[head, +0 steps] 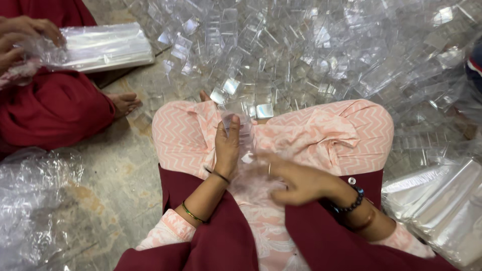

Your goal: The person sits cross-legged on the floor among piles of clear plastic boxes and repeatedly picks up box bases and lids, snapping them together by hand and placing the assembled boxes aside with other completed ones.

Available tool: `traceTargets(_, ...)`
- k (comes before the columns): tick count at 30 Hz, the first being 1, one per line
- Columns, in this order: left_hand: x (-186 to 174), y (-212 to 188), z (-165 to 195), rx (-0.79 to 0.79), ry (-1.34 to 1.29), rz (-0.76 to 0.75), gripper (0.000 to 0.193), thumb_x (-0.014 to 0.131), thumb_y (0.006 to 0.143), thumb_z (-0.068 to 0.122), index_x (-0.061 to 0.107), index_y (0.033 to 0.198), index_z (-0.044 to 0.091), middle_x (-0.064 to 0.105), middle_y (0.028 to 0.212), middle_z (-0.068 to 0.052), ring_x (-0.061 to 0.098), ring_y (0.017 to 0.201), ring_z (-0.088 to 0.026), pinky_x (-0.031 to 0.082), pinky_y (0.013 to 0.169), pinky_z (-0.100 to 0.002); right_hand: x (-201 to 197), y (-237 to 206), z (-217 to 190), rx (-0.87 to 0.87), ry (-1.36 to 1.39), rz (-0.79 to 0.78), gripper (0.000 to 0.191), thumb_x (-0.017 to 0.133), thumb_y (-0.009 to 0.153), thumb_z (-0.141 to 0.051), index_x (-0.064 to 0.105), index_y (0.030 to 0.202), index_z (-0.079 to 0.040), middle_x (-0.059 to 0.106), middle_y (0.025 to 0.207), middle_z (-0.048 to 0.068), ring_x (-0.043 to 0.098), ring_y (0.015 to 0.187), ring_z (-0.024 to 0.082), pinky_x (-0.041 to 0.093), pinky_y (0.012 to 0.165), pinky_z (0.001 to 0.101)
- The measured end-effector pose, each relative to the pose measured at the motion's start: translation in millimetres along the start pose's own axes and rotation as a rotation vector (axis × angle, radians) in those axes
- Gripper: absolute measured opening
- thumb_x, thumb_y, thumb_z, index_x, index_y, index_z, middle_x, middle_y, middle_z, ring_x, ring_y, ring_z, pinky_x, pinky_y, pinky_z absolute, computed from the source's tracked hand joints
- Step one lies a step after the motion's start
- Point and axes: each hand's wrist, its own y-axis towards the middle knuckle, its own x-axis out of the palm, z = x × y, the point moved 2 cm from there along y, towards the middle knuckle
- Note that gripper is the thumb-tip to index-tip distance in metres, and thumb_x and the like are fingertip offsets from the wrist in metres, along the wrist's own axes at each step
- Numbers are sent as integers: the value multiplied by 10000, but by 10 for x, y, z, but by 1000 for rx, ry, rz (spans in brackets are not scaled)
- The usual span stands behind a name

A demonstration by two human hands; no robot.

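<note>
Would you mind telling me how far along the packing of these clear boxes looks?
Done: filled plastic sleeves lie stacked at the right. In hand: the left hand holds up a clear box while the right hand works below it. Left: a large heap of loose clear boxes ahead.

clear film packs [108, 46] upper left | silvery packs [442, 206] lower right | crumpled plastic bag [30, 200] lower left

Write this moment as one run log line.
left hand: holds small clear plastic box upright | right hand: blurred, over lap | heap of clear plastic boxes: ahead
</note>
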Motion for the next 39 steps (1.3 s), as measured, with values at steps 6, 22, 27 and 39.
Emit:
traceTargets(6,-248,-1,-24,-530,-473,58,741,429,851,743,608,1206,118,686,1025,-44,700,912,-178,615,775,-389,61,-36,103,248,610,-277,868,682,853,-13,286,1620,-102,585,1295,175,617,1195,204,550,1017,352)
traceTargets(22,-634,230,-148,-404,-1320,-422,728,535,987,537,438,1516,45,654,1204,-142,692,960,-272,584,845,-387,584,764,260,-3,137,-167,795,765,862,-366,415,1497,-40,541,1441,185,545,1332,303,468,1093,432)
traceTargets(27,-716,443,201,-222,-1093,-236,811,525,980,703,540,1412,17,678,1159,-109,694,919,-228,584,810,-369,478,666,407,228,16,-79,821,691,799,-439,423,1483,-72,732,1096,148,727,1006,278,591,910,387)
traceTargets(39,-505,236,426,27,-116,217,824,463,992,721,599,1240,-53,637,1041,-110,610,916,-187,542,840,-364,182,570,690,237,162,518,622,764,898,-329,593,1403,-8,674,995,66,603,853,100,532,745,277)
